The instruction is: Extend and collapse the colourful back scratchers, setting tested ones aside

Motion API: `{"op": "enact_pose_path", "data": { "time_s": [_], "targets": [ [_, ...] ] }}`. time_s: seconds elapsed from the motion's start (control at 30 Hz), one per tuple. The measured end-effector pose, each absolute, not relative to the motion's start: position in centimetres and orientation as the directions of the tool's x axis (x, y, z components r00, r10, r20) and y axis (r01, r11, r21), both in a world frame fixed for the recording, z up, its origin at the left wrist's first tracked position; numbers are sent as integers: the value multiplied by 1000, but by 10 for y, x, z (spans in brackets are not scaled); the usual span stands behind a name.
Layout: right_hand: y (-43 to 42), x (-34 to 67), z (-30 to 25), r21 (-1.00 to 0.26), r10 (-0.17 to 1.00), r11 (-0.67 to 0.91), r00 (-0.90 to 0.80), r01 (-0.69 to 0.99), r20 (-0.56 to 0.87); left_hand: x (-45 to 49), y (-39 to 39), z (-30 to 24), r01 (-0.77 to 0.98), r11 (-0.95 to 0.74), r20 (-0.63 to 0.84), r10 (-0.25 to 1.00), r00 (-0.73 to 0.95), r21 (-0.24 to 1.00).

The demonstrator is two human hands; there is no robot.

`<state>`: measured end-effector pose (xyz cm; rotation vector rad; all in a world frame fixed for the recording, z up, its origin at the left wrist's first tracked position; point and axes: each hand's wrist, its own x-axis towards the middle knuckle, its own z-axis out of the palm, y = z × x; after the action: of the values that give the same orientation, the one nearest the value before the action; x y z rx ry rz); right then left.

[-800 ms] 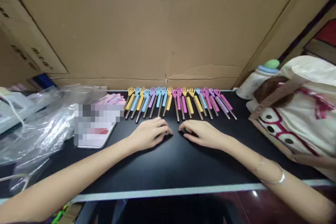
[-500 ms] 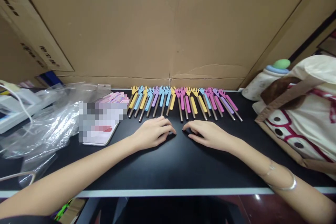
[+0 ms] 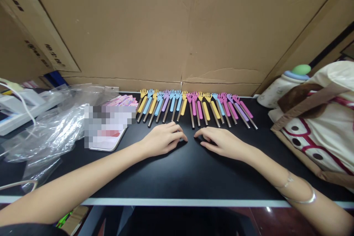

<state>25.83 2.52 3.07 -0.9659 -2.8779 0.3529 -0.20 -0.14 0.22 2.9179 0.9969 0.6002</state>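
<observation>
My left hand rests on the black table, fingers loosely bent and holding nothing. Opposite it, a small gap away, my right hand lies in the same manner, also empty, with its index finger stretched toward the left. Just beyond both hands runs a row of several back scratchers with hand-shaped heads, coloured grips and metal rods. Among them are a yellow back scratcher, a blue one, a purple one and a pink one. Neither hand touches them.
At left lie clear plastic bags, a phone partly blurred out, pink packets and a white device. A cloth bag and a white bottle stand at right. Behind the row rises a cardboard wall.
The whole view has shifted slightly. Both hands and the back scratchers keep their places on the table.
</observation>
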Motion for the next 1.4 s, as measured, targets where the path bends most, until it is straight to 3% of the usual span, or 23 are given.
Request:
{"op": "enact_pose_path", "data": {
  "time_s": [1.4],
  "targets": [
    [25,260,32,-230,594,783,-805,578,1,-1,0,3,601,-790,323,604,728,122]
  ]
}}
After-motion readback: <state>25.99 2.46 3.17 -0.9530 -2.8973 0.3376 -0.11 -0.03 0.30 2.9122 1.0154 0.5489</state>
